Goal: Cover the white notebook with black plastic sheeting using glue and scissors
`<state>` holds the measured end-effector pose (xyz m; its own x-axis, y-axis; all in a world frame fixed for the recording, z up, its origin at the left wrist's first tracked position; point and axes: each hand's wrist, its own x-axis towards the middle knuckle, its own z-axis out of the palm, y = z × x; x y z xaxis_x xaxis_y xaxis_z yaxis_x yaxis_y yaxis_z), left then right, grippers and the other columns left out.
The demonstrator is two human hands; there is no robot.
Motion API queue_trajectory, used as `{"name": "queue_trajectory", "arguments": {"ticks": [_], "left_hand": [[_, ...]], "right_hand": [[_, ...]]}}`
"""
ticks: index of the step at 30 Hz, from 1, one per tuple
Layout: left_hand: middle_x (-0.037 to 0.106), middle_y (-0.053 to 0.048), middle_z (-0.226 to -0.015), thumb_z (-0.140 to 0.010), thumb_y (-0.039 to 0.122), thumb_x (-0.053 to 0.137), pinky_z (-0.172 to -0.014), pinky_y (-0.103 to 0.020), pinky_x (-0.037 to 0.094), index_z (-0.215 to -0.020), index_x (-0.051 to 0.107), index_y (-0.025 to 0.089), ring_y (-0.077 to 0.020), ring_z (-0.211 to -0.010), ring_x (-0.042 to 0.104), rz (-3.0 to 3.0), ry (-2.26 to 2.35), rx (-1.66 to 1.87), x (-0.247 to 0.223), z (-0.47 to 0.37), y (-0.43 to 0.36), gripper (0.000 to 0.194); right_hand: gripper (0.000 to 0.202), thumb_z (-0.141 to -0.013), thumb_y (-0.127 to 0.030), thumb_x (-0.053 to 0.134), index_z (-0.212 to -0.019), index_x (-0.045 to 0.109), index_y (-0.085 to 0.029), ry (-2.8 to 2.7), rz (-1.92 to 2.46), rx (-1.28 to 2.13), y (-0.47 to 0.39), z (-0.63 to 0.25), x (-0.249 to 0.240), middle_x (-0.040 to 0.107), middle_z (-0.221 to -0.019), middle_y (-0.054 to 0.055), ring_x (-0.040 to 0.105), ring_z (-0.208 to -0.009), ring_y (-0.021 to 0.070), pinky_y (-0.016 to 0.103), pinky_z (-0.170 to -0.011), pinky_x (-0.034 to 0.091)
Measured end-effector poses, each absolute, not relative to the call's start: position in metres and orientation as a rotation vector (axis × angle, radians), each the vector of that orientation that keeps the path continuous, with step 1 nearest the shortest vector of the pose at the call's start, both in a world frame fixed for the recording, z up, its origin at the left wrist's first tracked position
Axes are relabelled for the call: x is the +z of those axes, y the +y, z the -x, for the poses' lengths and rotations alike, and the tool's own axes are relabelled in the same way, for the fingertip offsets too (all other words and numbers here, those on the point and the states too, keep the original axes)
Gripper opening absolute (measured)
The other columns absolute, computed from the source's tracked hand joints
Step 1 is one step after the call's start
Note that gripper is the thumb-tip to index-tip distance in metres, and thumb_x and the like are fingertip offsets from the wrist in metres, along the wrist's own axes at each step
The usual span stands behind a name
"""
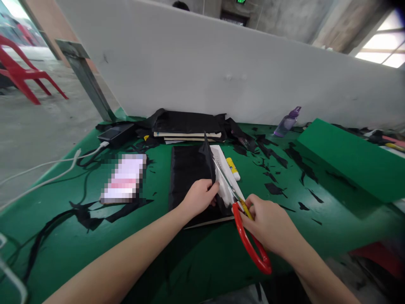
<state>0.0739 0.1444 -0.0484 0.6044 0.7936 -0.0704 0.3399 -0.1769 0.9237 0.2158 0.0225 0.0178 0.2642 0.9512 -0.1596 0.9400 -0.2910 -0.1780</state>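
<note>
A pad or book covered in thin black material [186, 169] lies flat on the green table. My left hand [201, 196] is closed on a raised fold of this black sheet, fingertips partly hidden behind it. My right hand [265, 221] grips scissors with red handles [245, 240], their metal blades pointing up and left along the fold and over the white page [223, 185]. Beside the handles, a slim yellow piece [246, 209] shows under my right fingers; whether it belongs to the scissors I cannot tell. A yellow and white glue stick or eraser [233, 169] lies beside the page.
Behind is a black-covered stack [190, 122] against the white partition [221, 63]. A blurred phone [125, 178], a black device [116, 134] with cables, and black scraps [88, 215] lie left. Right are more scraps [274, 188], a purple bottle [286, 123] and a green box [351, 156].
</note>
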Motion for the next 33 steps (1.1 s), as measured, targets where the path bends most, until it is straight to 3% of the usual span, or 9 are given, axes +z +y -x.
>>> {"name": "queue_trajectory", "arguments": {"ticks": [13, 18, 33], "left_hand": [[0.060, -0.003, -0.053, -0.088, 0.042, 0.034, -0.048, -0.024, 0.043, -0.059, 0.051, 0.017, -0.0152, -0.048, 0.060, -1.794, 0.941, 0.532, -0.049, -0.074, 0.143, 0.042], [0.065, -0.005, -0.060, -0.089, 0.042, 0.033, -0.051, -0.024, 0.045, -0.064, 0.055, 0.016, -0.0145, -0.051, 0.061, -1.791, 0.927, 0.526, -0.050, -0.075, 0.143, 0.042], [0.060, -0.003, -0.053, -0.086, 0.037, 0.035, -0.049, -0.024, 0.043, -0.058, 0.050, 0.017, -0.0152, -0.050, 0.059, -1.791, 0.966, 0.524, -0.044, -0.074, 0.143, 0.038]], "right_hand": [[0.041, -0.082, -0.060, 0.034, -0.074, 0.045, -0.021, -1.796, 2.524, 0.232, 0.020, -0.191, 0.011, 0.061, -0.060, 0.004, 0.056, -0.054, 0.0207, 0.027, -0.048, 0.022], [0.041, -0.083, -0.060, 0.033, -0.071, 0.042, -0.021, -1.784, 2.496, 0.222, 0.022, -0.186, 0.012, 0.059, -0.058, 0.003, 0.056, -0.051, 0.0200, 0.027, -0.046, 0.021], [0.041, -0.083, -0.060, 0.034, -0.070, 0.042, -0.021, -1.774, 2.443, 0.214, 0.027, -0.184, 0.013, 0.058, -0.055, 0.002, 0.054, -0.048, 0.0182, 0.027, -0.045, 0.022]]}}
